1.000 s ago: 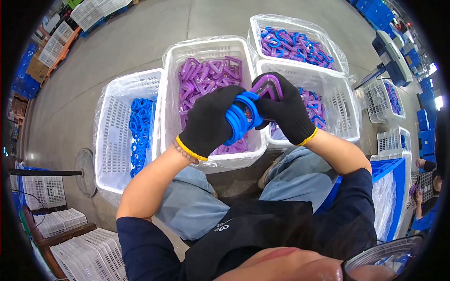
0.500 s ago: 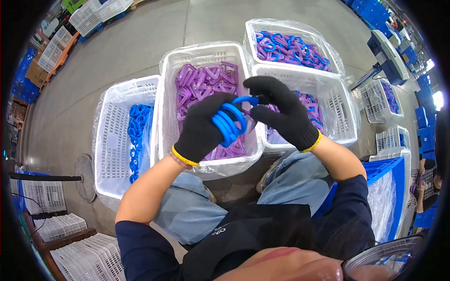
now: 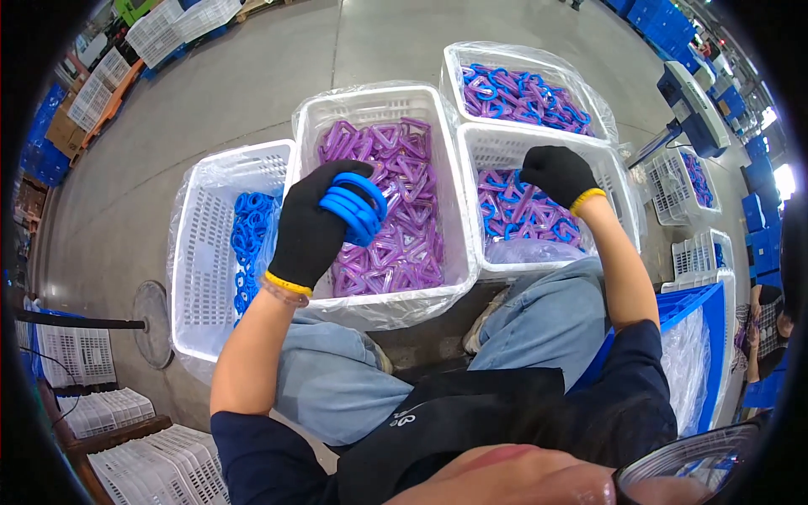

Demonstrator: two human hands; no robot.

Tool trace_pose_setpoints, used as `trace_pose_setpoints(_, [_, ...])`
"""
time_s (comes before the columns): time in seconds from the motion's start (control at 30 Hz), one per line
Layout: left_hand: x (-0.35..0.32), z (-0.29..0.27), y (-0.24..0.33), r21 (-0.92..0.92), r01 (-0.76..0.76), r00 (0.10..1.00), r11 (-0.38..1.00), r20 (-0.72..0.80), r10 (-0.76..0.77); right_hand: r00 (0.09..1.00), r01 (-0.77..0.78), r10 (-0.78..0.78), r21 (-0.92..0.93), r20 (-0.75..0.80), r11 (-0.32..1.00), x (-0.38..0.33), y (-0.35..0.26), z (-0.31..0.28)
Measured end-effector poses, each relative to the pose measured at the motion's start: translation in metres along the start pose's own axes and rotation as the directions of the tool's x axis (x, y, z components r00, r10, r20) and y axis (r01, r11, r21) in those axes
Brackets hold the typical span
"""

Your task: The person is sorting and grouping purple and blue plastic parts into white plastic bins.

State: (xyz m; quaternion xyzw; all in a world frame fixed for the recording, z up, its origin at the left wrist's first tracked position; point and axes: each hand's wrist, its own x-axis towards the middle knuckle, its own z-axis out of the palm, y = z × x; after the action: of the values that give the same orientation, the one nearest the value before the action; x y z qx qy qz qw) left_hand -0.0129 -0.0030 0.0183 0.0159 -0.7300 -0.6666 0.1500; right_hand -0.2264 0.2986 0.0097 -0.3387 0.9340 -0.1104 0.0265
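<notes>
My left hand (image 3: 307,223), in a black knit glove with a yellow cuff, is closed around several blue rings (image 3: 353,209) held in a stack. It hovers over the near left part of a white basket of purple translucent triangles (image 3: 391,252). My right hand (image 3: 560,175), gloved alike, is over the basket to the right, fingers curled and pressed together; whatever they hold, if anything, is hidden. In that basket lie purple triangles mixed with blue rings (image 3: 526,215). At the left, a white basket (image 3: 202,252) contains loose blue rings (image 3: 251,227).
Behind the right basket stands another white basket (image 3: 450,63) of mixed rings and triangles. Clear plastic liners hang over the rims. A scale (image 3: 694,109) on a post rises at the right, near further baskets and a blue bin (image 3: 673,307). A round metal base (image 3: 151,324) stands left.
My hands have moved apart. The left drew back leftward with the stack of blue rings; the right left the ring beside the stack and moved right, over the mixed basket.
</notes>
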Motion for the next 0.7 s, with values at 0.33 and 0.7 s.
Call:
trace_pose_setpoints(0.33, [-0.008,-0.005,-0.007,0.095,0.144,0.986,0.985,-0.104,-0.134,0.618,0.427,-0.389,0.123,0.683,0.896,0.075,-0.159,0.213])
trace_pose_setpoints(0.7, [0.002,0.005,-0.012,0.275,0.092,0.995,0.957,0.016,-0.100,0.578,0.729,-0.558,-0.070,0.595,0.681,0.037,-0.201,0.368])
